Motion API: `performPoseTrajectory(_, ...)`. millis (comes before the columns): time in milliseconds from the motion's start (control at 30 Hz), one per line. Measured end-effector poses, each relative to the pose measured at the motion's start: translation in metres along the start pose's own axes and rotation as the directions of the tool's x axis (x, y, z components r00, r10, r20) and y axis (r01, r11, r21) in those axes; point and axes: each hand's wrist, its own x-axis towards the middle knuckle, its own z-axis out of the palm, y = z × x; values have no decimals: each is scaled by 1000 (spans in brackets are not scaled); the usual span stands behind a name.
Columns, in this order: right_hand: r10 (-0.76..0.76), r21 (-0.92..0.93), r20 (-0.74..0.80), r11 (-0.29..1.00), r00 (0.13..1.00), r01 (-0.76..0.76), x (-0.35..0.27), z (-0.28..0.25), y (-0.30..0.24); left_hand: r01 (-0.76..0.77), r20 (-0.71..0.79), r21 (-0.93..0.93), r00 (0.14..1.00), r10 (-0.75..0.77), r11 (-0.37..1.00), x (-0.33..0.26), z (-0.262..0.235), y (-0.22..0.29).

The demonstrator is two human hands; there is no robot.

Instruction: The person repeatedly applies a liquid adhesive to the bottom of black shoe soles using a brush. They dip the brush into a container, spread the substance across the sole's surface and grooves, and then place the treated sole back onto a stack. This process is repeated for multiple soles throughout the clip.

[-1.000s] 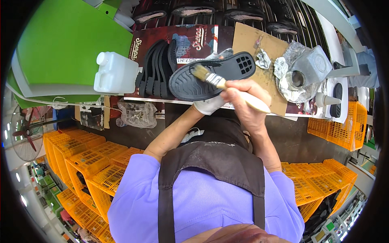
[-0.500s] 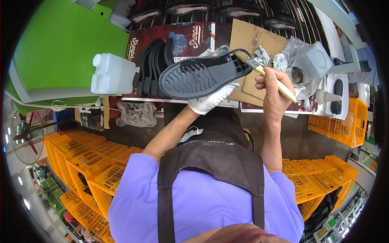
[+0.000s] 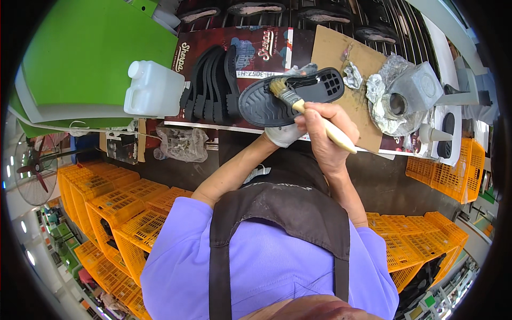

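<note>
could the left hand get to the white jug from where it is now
Probably not right away: the left hand is holding the sole. The jug stands uncovered to its left, with nothing between.

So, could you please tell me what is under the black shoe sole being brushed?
A gloved left hand holds the black shoe sole from below; its fingers are mostly hidden. Beneath lie a dark printed sheet and cardboard.
</note>
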Motion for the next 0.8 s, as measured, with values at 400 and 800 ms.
performPoseTrajectory(400,113,84,121,989,986,-123,1,7,-10,262,170,49,949,-267,964,-23,18,47)
performPoseTrajectory(800,72,-11,221,997,973,-71,15,-7,-7,90,490,344,832,-260,935,-31,7,103)
